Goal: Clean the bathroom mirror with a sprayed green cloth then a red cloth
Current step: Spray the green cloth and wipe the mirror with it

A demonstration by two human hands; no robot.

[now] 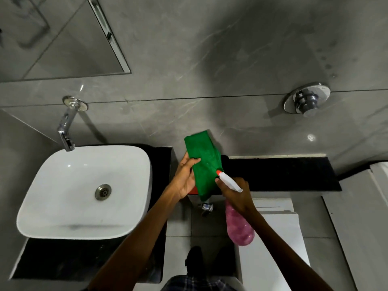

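My left hand holds a folded green cloth upright in front of the grey tiled wall, thumb across its front. A strip of red cloth shows just under the green one, behind my palm. My right hand grips a spray bottle with pink liquid; its white head and red nozzle touch the lower right of the green cloth. The mirror hangs at the top left, above the basin.
A white basin with a wall tap sits on a black counter at left. A black ledge runs right, above a white toilet. A chrome flush button is on the wall.
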